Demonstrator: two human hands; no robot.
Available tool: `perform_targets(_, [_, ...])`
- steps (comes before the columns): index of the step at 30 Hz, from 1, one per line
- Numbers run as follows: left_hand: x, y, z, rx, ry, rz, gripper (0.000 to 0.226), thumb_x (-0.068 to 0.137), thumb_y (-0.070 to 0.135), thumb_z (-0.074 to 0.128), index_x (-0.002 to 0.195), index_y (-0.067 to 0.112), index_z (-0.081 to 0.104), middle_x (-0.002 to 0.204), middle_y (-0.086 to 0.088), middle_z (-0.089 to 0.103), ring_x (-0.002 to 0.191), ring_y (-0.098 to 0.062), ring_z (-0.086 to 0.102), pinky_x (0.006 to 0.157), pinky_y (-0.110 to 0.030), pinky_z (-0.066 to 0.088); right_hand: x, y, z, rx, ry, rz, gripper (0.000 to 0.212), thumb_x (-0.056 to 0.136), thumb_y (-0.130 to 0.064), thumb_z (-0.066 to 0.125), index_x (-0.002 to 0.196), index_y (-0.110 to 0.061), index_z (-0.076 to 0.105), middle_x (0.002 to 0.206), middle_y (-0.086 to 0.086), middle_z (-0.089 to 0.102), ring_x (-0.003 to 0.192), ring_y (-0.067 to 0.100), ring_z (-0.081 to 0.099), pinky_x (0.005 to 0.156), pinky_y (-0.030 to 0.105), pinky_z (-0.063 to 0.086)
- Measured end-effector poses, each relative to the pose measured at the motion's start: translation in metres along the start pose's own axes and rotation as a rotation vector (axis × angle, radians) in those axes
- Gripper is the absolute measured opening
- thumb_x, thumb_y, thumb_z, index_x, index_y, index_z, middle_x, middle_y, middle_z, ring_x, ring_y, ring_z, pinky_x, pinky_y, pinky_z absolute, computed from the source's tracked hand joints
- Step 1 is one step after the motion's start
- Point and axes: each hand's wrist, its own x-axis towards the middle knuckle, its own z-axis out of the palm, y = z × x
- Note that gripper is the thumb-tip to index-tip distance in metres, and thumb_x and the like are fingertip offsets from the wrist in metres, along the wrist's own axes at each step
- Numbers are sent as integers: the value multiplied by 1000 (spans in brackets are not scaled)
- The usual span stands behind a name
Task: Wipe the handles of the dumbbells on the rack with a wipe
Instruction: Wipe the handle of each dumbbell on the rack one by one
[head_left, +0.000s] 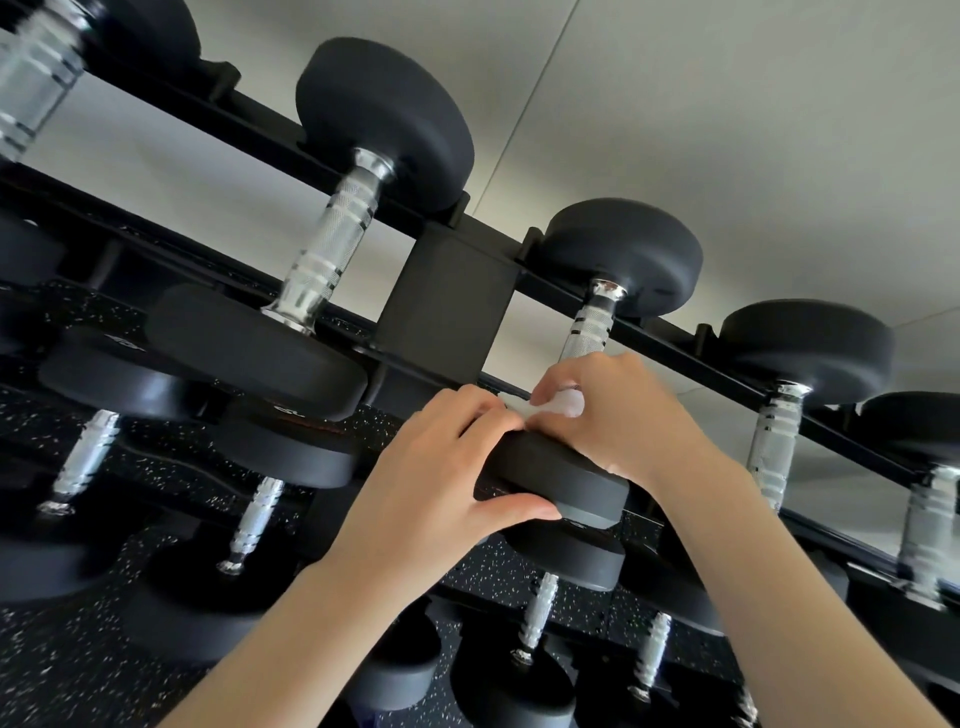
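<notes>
Nearest the camera, two bare forearms reach up from the bottom edge toward a black dumbbell rack (447, 291). The left hand (441, 467) holds the near black head (561, 483) of a dumbbell on the top tier, thumb pressed along its lower rim and fingers curled over its upper edge, so this grip is closed on the weight. The right hand (618, 415) is wrapped round the lower part of the same dumbbell's knurled chrome handle (589, 332), with a white wipe (563, 402) bunched between its fingers and the metal; a fold of the wipe pokes out beside the thumb. This grip is closed round wipe and handle together. The handle's upper part shows bare above the hand, running up to the far head (623, 254), which sits against the rack's rear rail. More dumbbells lie on either side on the same tier, and others on lower tiers beneath. A speckled black floor (62, 675) shows below the rack, a pale wall (727, 130) behind it.
</notes>
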Motion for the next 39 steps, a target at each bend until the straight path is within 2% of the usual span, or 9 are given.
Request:
perform_targets(7, [1, -3, 2, 16, 9, 6, 58, 72, 62, 60, 102, 13, 64, 102, 4, 57, 94, -17, 53, 77, -30, 41, 4, -9, 3, -42, 124, 28, 18, 84, -29, 61, 101, -25, 67, 90, 8, 55, 92, 32, 57, 68, 31, 45])
perform_targets(11, [1, -4, 3, 14, 12, 9, 58, 72, 62, 60, 103, 12, 64, 102, 3, 57, 94, -18, 54, 79, -31, 41, 10, -15, 2, -196, 145, -1, 22, 91, -21, 52, 109, -19, 63, 101, 15, 58, 96, 35, 55, 67, 33, 42])
perform_targets(18, [1, -3, 1, 7, -4, 9, 57, 73, 61, 60, 103, 14, 63, 102, 4, 56, 92, -17, 53, 76, -33, 43, 13, -15, 3, -298, 221, -53, 20, 91, -15, 49, 107, -10, 60, 93, 18, 61, 88, 39, 55, 69, 38, 48])
perform_targets(22, [1, -4, 1, 1, -12, 14, 58, 73, 61, 60, 105, 13, 63, 103, 4, 56, 94, -16, 52, 78, -33, 43, 38, -1, -11, -279, 384, -50, 20, 91, -17, 50, 103, -12, 65, 91, 17, 64, 86, 40, 57, 75, 40, 49])
perform_targets(25, [1, -4, 2, 3, -10, 14, 58, 74, 62, 59, 105, 14, 63, 103, 5, 55, 95, -15, 52, 79, -32, 43, 55, 6, -18, -248, 417, -41, 22, 91, -20, 51, 103, -14, 68, 93, 16, 65, 90, 38, 57, 78, 39, 48])
perform_targets(29, [0, -5, 2, 9, -8, 9, 58, 74, 63, 59, 105, 14, 63, 103, 5, 55, 95, -15, 52, 79, -30, 42, 61, 11, -10, -275, 507, -63, 21, 93, -17, 49, 102, -8, 66, 91, 16, 62, 84, 39, 56, 69, 37, 44])
perform_targets(32, [1, -5, 2, 18, -4, 15, 57, 74, 63, 60, 104, 15, 63, 102, 6, 55, 94, -15, 51, 79, -30, 42, 64, 17, -1, -230, 663, -85, 15, 89, -10, 54, 92, -2, 66, 80, 18, 60, 67, 40, 56, 56, 34, 37])
perform_targets(35, [0, -5, 3, 21, 5, 20, 57, 74, 62, 61, 105, 14, 63, 103, 5, 55, 94, -14, 51, 79, -29, 42, 64, 18, 7, -129, 796, -96, 12, 84, -8, 57, 81, -1, 66, 68, 17, 58, 52, 38, 52, 50, 30, 34])
perform_targets(39, [0, -6, 3, 25, 8, 27, 57, 75, 62, 61, 106, 14, 63, 103, 5, 55, 95, -14, 51, 79, -28, 42, 60, 19, 10, 77, 873, -49, 13, 84, -13, 60, 87, -3, 68, 76, 15, 66, 62, 33, 58, 57, 29, 38])
